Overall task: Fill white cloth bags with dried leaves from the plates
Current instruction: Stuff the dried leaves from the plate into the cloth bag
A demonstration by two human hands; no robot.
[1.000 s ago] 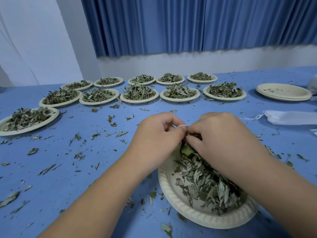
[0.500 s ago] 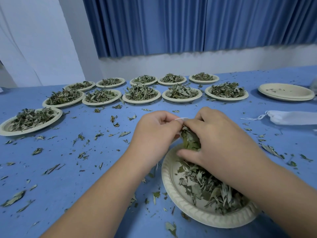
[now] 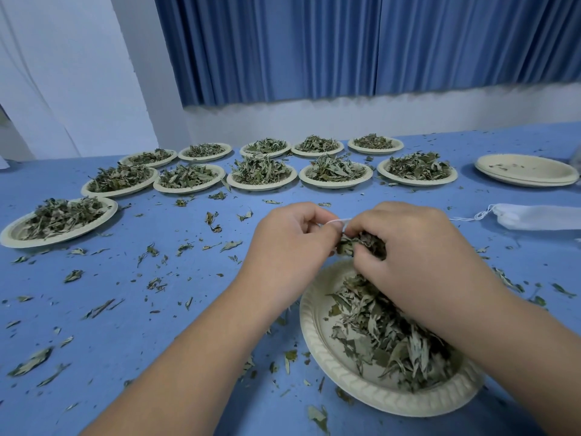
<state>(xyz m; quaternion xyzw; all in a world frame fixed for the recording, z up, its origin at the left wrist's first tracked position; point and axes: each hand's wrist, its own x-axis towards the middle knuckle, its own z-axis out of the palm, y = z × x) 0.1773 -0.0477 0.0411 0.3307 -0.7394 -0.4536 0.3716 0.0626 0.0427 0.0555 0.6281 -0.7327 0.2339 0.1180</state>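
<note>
left hand (image 3: 292, 243) curled, pinching white cord (image 3: 338, 221) at centre | right hand (image 3: 405, 256) clamped on clump of dried leaves (image 3: 361, 243), against left hand | near plate (image 3: 377, 396) below, 5 o'clock | spare white cloth bag (image 3: 534, 217) flat, 3 o'clock

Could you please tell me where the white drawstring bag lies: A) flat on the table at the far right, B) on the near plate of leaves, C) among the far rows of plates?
A: the white drawstring bag lies flat on the blue table at the right, nearer than the empty plates.
</note>
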